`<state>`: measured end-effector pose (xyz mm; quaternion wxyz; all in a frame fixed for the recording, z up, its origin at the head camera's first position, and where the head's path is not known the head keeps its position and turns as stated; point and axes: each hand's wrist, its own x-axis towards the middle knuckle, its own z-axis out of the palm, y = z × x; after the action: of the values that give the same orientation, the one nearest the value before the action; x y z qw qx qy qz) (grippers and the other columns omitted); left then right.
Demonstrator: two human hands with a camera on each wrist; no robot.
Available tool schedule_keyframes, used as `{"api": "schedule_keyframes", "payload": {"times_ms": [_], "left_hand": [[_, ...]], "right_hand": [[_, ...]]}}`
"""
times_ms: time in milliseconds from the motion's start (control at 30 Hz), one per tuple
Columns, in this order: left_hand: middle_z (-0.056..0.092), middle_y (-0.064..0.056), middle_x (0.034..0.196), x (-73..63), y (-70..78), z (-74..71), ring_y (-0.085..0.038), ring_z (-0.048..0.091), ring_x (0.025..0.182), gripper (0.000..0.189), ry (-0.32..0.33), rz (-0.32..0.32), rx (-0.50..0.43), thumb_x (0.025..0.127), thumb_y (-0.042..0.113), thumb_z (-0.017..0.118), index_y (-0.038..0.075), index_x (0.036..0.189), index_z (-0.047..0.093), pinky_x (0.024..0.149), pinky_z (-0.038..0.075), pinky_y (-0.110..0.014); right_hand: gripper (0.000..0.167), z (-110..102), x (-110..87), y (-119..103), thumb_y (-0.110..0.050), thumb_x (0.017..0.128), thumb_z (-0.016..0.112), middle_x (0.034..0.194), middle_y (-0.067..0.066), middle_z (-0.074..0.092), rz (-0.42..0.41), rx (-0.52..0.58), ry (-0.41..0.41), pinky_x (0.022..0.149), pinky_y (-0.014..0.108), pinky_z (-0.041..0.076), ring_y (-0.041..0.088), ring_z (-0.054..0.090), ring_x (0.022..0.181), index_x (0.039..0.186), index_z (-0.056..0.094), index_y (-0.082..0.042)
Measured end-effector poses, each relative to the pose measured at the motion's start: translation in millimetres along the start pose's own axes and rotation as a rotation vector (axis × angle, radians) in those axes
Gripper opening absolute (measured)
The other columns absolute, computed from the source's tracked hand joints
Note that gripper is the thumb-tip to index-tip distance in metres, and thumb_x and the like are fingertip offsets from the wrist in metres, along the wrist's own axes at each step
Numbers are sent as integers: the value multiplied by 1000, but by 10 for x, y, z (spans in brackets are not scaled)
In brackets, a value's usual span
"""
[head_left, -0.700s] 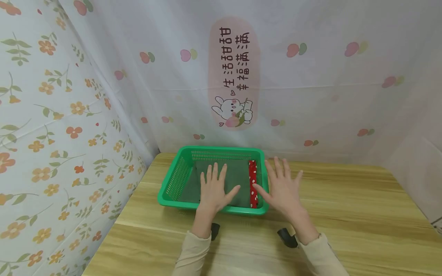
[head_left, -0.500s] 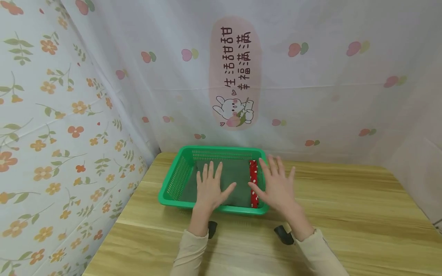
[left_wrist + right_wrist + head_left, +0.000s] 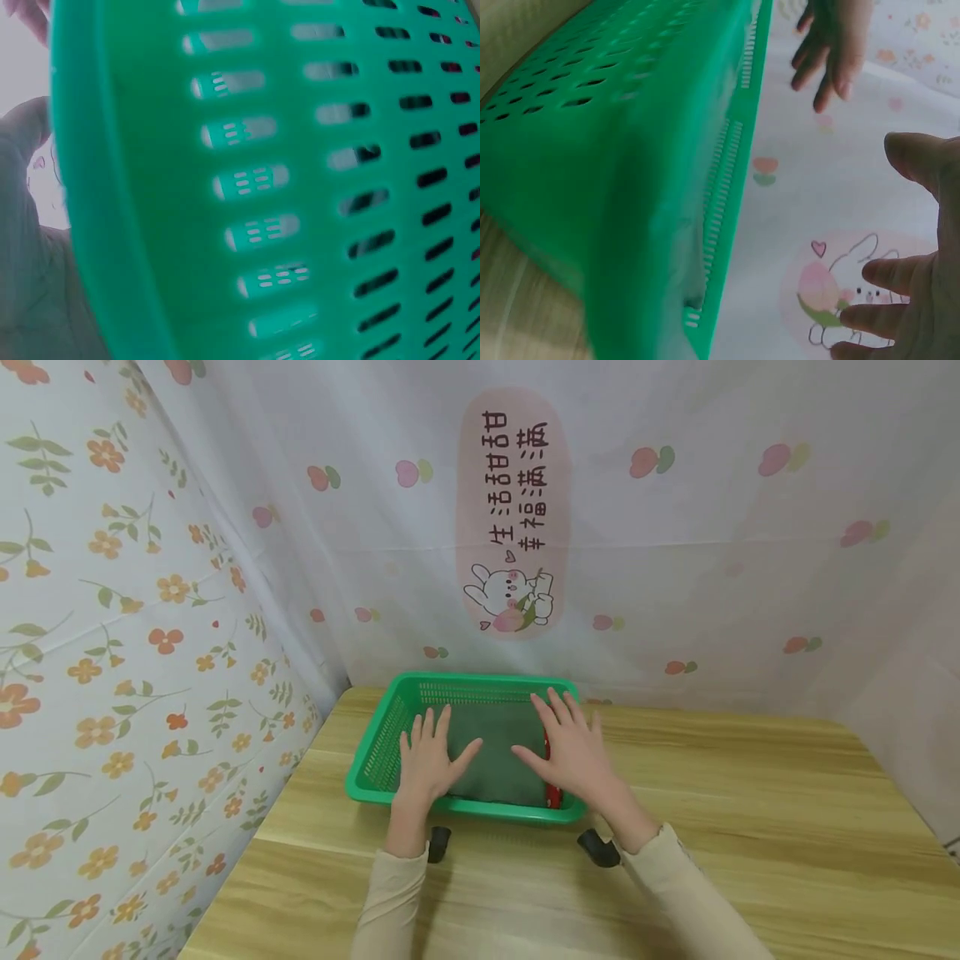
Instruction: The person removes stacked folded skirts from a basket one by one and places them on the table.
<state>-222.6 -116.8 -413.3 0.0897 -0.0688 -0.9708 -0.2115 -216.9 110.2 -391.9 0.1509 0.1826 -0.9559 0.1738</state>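
Observation:
A green plastic basket [image 3: 487,811] with slotted walls sits on the wooden table. Inside it lies a flat dark grey-green item [image 3: 498,752], apparently cloth, its exact kind unclear. Along the basket's right end runs a red strip with white spots [image 3: 553,797], partly covered by the right hand. My left hand [image 3: 429,766] hovers over the basket's left part, fingers spread. Over the right part is my right hand [image 3: 573,752], its fingers spread too and holding nothing. In the right wrist view both hands appear above the basket rim [image 3: 641,202], apart from it.
Wooden tabletop [image 3: 750,802] extends to the right and front of the basket. A white printed curtain [image 3: 675,585] hangs close behind it, and a floral one [image 3: 135,693] stands at the left. Black wrist-camera parts [image 3: 597,847] hang below the wrists.
Both hands have moved left over the basket, the right one coming inward from its right edge and covering more of the red strip. The basket stays in place.

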Motion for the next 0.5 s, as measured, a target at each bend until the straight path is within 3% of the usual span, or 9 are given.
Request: {"api": "schedule_keyframes", "payload": {"times_ms": [133, 267, 367, 500], "left_hand": [[27, -24, 148, 4, -95, -24, -43, 22, 136, 79, -53, -58, -46, 90, 57, 47, 8, 148, 25, 105, 17, -64], [38, -28, 140, 1, -164, -67, -46, 36, 127, 75, -76, -120, -104, 92, 48, 51, -1, 144, 29, 97, 32, -63], [43, -32, 134, 10, -210, -97, -47, 44, 120, 71, -100, -192, -207, 93, 38, 54, -10, 140, 30, 90, 41, -60], [38, -37, 135, 40, -293, -114, -50, 40, 122, 70, -159, -298, -335, 93, 31, 54, -16, 138, 27, 94, 40, -57]], "right_hand": [[80, 7, 78, -50, -54, 85, 58, 147, 22, 30, 0, 91, -52, 97, 70, 25, 44, 25, 134, 145, 32, -7], [75, 42, 159, -48, -44, 89, 59, 143, 28, 33, 27, 192, -116, 97, 63, 32, 48, 32, 129, 143, 33, 0], [69, 76, 238, -11, -34, 91, 59, 140, 30, 37, 65, 276, -173, 98, 57, 35, 47, 35, 127, 140, 33, 7], [66, 109, 343, 42, -26, 92, 59, 138, 30, 39, 164, 386, -279, 99, 54, 37, 45, 38, 126, 139, 31, 11]]}}
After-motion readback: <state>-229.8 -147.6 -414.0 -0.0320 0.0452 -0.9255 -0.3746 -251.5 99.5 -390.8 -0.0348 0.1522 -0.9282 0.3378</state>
